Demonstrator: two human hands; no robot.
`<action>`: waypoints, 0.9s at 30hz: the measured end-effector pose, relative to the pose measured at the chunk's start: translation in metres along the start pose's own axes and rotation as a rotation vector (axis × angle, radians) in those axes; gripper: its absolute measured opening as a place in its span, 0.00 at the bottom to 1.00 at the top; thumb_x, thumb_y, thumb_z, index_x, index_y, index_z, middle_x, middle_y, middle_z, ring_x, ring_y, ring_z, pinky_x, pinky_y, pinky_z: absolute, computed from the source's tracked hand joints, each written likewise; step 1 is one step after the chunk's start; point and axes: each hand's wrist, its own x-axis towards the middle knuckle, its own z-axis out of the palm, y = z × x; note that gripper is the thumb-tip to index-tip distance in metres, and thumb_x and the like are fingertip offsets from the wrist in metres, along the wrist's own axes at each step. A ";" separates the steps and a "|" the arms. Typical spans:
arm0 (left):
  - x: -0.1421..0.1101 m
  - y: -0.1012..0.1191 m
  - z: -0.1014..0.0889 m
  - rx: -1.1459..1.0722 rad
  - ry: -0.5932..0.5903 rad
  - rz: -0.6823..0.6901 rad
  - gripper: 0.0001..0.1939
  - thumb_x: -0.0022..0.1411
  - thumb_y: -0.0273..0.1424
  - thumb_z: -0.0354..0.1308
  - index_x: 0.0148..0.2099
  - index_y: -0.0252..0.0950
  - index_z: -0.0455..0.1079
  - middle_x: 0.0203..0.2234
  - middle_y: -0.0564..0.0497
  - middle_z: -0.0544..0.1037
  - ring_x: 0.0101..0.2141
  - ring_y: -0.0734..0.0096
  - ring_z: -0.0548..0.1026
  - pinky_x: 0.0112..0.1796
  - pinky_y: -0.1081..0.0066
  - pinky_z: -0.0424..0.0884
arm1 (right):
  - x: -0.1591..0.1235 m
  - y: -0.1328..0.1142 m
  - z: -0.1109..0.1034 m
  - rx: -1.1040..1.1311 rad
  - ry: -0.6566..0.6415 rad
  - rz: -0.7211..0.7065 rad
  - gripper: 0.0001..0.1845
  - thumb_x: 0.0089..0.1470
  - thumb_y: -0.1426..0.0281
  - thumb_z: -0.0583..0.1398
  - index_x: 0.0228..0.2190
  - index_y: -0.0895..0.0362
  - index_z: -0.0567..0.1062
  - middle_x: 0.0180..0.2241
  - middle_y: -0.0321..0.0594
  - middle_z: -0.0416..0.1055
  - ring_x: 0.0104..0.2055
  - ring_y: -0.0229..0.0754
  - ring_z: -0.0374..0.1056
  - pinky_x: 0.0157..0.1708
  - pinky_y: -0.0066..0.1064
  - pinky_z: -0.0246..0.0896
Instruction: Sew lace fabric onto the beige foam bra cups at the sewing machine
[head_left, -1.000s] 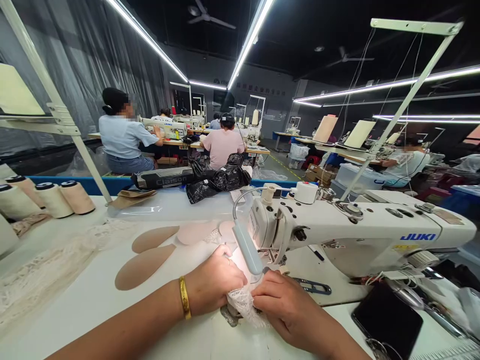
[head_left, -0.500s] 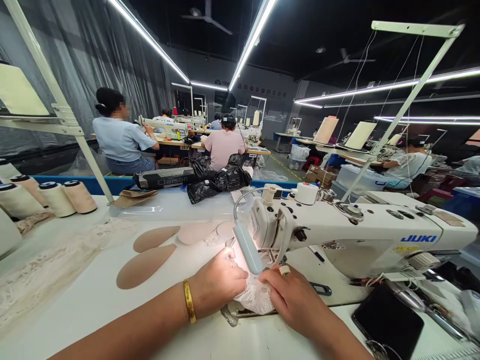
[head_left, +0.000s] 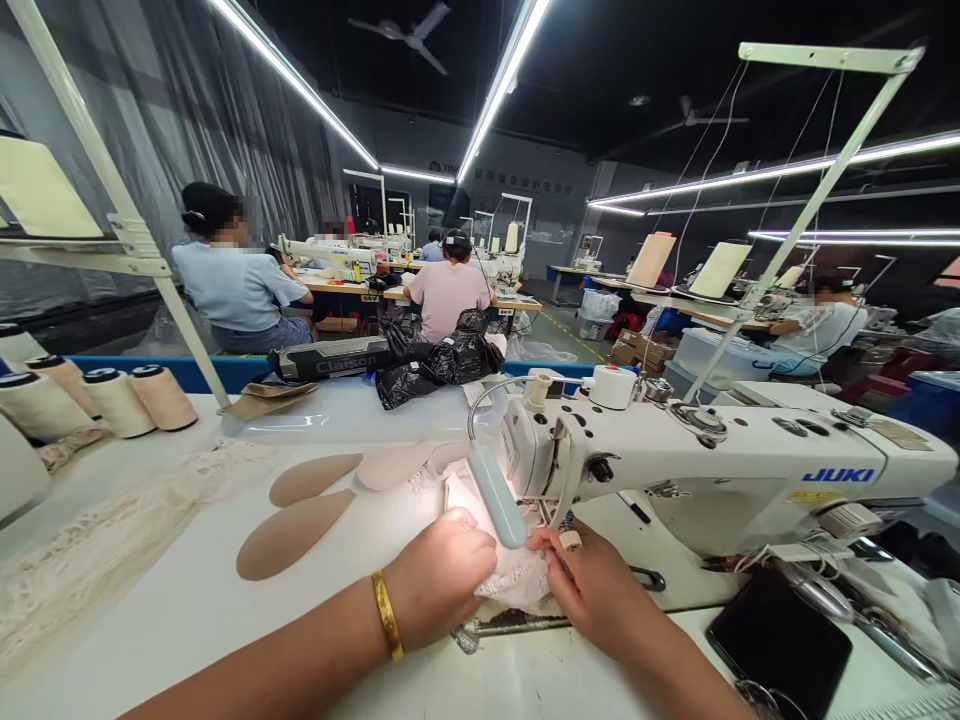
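My left hand (head_left: 442, 575), with a gold bangle on the wrist, is closed on a piece of white lace fabric (head_left: 519, 580) just in front of the needle area of a white JUKI sewing machine (head_left: 712, 465). My right hand (head_left: 592, 585) pinches the same lace from the right, with a thimble on one finger. The machine's small lamp (head_left: 495, 495) hangs over both hands and lights the fabric.
Tan cup-shaped fabric pieces (head_left: 296, 520) lie on the white table to the left, with a lace strip (head_left: 97, 545) and thread cones (head_left: 112, 400) farther left. A black phone (head_left: 780, 640) lies at the right. Other people sit at machines behind.
Both hands have slid the lace forward toward the needle area. My right hand has moved up under the lamp.
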 end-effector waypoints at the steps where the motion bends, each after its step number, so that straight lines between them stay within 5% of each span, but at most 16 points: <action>1: -0.003 -0.001 -0.004 -0.009 -0.018 -0.018 0.07 0.61 0.25 0.61 0.31 0.37 0.68 0.32 0.48 0.77 0.38 0.59 0.75 0.49 0.56 0.73 | -0.001 0.000 0.001 -0.020 0.016 -0.027 0.17 0.63 0.79 0.48 0.44 0.56 0.73 0.38 0.44 0.78 0.42 0.50 0.74 0.41 0.38 0.70; 6: -0.008 0.003 -0.020 -0.004 -0.053 -0.124 0.13 0.57 0.38 0.67 0.44 0.41 0.75 0.42 0.46 0.78 0.44 0.50 0.75 0.55 0.44 0.68 | -0.003 -0.013 0.001 -0.090 0.062 -0.182 0.23 0.59 0.82 0.49 0.53 0.55 0.68 0.39 0.45 0.78 0.46 0.52 0.74 0.45 0.42 0.69; 10: -0.004 0.017 -0.027 -0.067 -0.105 -0.228 0.16 0.59 0.36 0.63 0.49 0.39 0.73 0.42 0.44 0.77 0.42 0.53 0.75 0.45 0.58 0.74 | -0.001 -0.031 0.001 -0.009 0.016 -0.308 0.28 0.61 0.77 0.57 0.61 0.52 0.62 0.55 0.48 0.73 0.56 0.51 0.69 0.53 0.42 0.65; 15: -0.010 0.022 -0.042 -0.153 -0.256 -0.089 0.21 0.50 0.24 0.60 0.48 0.41 0.70 0.44 0.49 0.77 0.40 0.59 0.76 0.41 0.65 0.74 | 0.000 -0.023 0.013 -0.170 -0.072 -0.236 0.16 0.61 0.83 0.55 0.43 0.52 0.73 0.39 0.39 0.75 0.41 0.45 0.70 0.42 0.34 0.63; 19: -0.010 0.019 -0.045 0.022 -0.327 -0.157 0.19 0.50 0.26 0.59 0.46 0.40 0.71 0.41 0.46 0.75 0.38 0.51 0.75 0.39 0.54 0.72 | 0.002 -0.008 0.017 -0.207 -0.117 -0.151 0.16 0.59 0.85 0.55 0.39 0.53 0.74 0.46 0.42 0.77 0.48 0.47 0.71 0.48 0.37 0.64; 22: -0.006 0.017 -0.039 0.065 -0.282 -0.146 0.17 0.52 0.29 0.58 0.47 0.37 0.72 0.40 0.44 0.75 0.39 0.49 0.74 0.40 0.52 0.70 | 0.002 -0.006 0.015 -0.177 -0.117 -0.140 0.19 0.60 0.85 0.54 0.44 0.52 0.75 0.51 0.43 0.77 0.52 0.48 0.71 0.53 0.39 0.63; 27: -0.008 0.007 -0.019 0.050 -0.135 -0.054 0.18 0.51 0.23 0.59 0.46 0.37 0.71 0.44 0.47 0.78 0.42 0.53 0.75 0.45 0.53 0.67 | 0.001 -0.010 0.015 -0.146 -0.135 -0.132 0.21 0.60 0.85 0.53 0.45 0.52 0.76 0.45 0.41 0.80 0.50 0.48 0.72 0.51 0.39 0.64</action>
